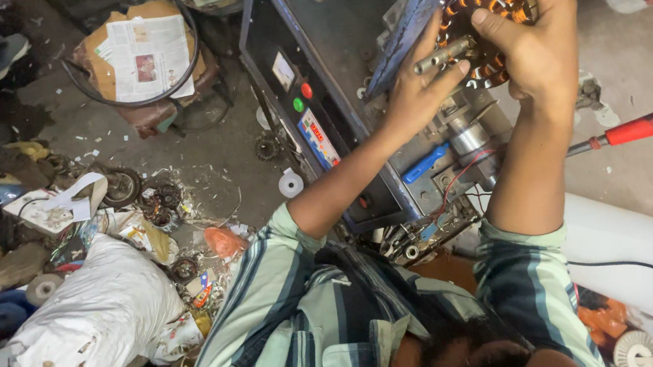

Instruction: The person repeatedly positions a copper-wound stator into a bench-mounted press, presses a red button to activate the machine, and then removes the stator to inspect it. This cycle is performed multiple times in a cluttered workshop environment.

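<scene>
Both hands are gripping a round copper-wound motor stator (pixel 493 3) w/ steel shaft: right hand (pixel 538 39) clasping at 3 o'clock, left hand (pixel 421 92) at 7.

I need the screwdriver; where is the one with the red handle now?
The red-handled screwdriver lies at the right of the head view, just beyond the person's right forearm, above the white cylinder.

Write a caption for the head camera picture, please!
Both hands, left hand and right hand, hold a copper-wound motor coil over a machine.

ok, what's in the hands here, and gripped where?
Both hold a copper-wound stator. The right hand wraps its outer rim; the left hand supports it from below, fingers by the metal shaft.
</scene>
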